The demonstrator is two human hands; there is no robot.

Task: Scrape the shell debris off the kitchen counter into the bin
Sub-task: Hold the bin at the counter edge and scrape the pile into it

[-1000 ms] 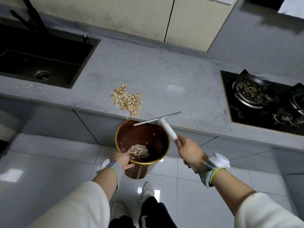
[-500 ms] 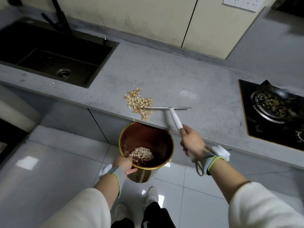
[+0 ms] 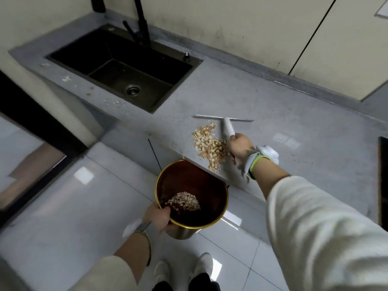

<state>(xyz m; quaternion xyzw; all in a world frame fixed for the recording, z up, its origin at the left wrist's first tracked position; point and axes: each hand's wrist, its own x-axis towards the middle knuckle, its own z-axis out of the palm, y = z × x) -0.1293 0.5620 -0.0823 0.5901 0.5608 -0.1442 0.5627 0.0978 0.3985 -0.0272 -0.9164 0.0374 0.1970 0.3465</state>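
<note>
A pile of tan shell debris [image 3: 210,144] lies on the grey counter [image 3: 273,114], close to its front edge. My right hand [image 3: 240,147] grips the white handle of a T-shaped scraper [image 3: 225,122], whose thin blade lies on the counter just behind the pile. My left hand [image 3: 158,216] grips the near rim of a gold-rimmed bin [image 3: 218,215], held below the counter edge under the pile. Some shell debris lies in the bin's bottom.
A black sink [image 3: 123,66] with a black tap [image 3: 140,22] is set into the counter at the left, a few crumbs [image 3: 113,102] at its front. A black hob edge [image 3: 383,185] shows at far right. Glossy floor tiles and my shoes [image 3: 182,269] lie below.
My right hand has carried the scraper from over the bin, across the pile, to the counter behind it. The view has swung left. The bin stays under the edge.
</note>
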